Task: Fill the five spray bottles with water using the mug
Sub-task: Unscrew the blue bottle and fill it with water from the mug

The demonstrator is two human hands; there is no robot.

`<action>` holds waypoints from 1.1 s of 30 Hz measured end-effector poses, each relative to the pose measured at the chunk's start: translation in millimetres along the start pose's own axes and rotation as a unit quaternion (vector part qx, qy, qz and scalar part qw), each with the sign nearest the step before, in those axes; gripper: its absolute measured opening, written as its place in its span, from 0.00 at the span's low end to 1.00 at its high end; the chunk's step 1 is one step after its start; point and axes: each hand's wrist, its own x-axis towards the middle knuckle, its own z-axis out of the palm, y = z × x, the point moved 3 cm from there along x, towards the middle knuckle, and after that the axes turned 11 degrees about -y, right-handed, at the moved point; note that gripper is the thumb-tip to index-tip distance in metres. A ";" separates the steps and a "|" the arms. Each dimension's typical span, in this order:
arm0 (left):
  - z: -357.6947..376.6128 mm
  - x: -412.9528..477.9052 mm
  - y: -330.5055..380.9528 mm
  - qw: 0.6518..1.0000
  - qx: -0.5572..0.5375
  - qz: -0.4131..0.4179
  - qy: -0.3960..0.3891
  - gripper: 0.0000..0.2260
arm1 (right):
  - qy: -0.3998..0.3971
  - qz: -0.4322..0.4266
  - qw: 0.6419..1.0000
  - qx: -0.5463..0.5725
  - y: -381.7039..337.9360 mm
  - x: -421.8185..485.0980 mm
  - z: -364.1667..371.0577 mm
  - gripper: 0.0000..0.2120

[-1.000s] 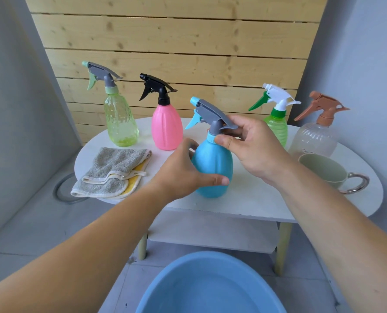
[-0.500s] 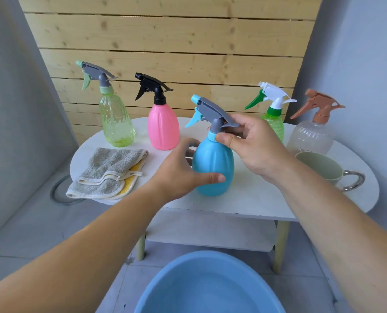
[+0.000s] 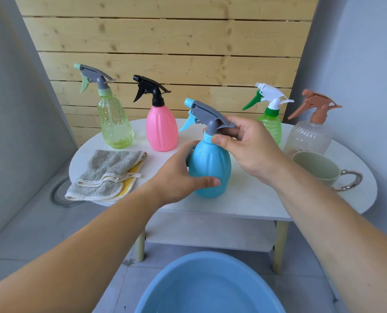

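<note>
A blue spray bottle (image 3: pixel 212 168) with a grey trigger head stands near the front of the white oval table (image 3: pixel 251 197). My left hand (image 3: pixel 179 175) grips its body from the left, thumb across the front. My right hand (image 3: pixel 246 145) pinches the collar and grey head at its neck. Behind stand a pale green bottle (image 3: pixel 114 123), a pink bottle (image 3: pixel 162 129) with a black head, a green bottle (image 3: pixel 271 125) with a white head, and a clear bottle (image 3: pixel 310 136) with a brown head. A light green mug (image 3: pixel 316 167) sits at the right.
A folded grey and yellow cloth (image 3: pixel 108 175) lies on the table's left. A blue basin (image 3: pixel 208 288) holding water sits on the floor below the table's front edge. A lower shelf (image 3: pixel 210 231) runs under the top. Wooden slats and grey walls close the back.
My right hand's fingers have shifted round the blue bottle's neck and head. The left hand keeps its grip on the body. The bottle stays in place.
</note>
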 end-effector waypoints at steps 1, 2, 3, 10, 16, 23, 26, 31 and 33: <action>-1.3 -0.5 0.5 1.000 0.012 0.002 0.008 0.41 | 0.006 -0.002 1.000 -0.001 0.3 0.2 0.1 0.14; -1.1 -1.0 0.7 1.000 0.024 0.003 0.016 0.41 | 0.012 -0.003 1.000 -0.005 0.2 0.6 0.2 0.14; 0.8 -2.1 2.0 0.999 0.034 0.001 0.025 0.41 | 0.017 -0.005 1.000 -0.009 0.0 0.9 0.2 0.13; 5.0 -5.6 0.8 0.998 0.048 0.000 0.051 0.38 | 0.030 0.005 1.000 0.007 0.3 -3.9 1.9 0.13; -3.9 -7.3 -7.1 0.999 0.015 -0.019 -0.039 0.39 | 0.059 0.138 0.988 0.037 30.0 -29.6 6.0 0.17; -8.3 -4.4 -15.8 0.999 -0.029 -0.023 -0.003 0.31 | 0.017 0.175 0.977 0.124 41.0 -47.2 16.7 0.09; -7.0 7.6 -14.9 0.999 -0.044 -0.021 0.021 0.29 | 0.018 0.177 0.975 0.132 43.6 -40.5 17.3 0.12; -10.2 41.2 -14.5 0.993 -0.095 -0.030 0.062 0.34 | 0.073 0.199 0.972 0.100 55.5 -6.3 5.2 0.12; -10.9 53.4 -15.5 0.991 -0.108 -0.026 0.080 0.30 | 0.070 0.198 0.974 0.090 60.3 9.4 2.4 0.17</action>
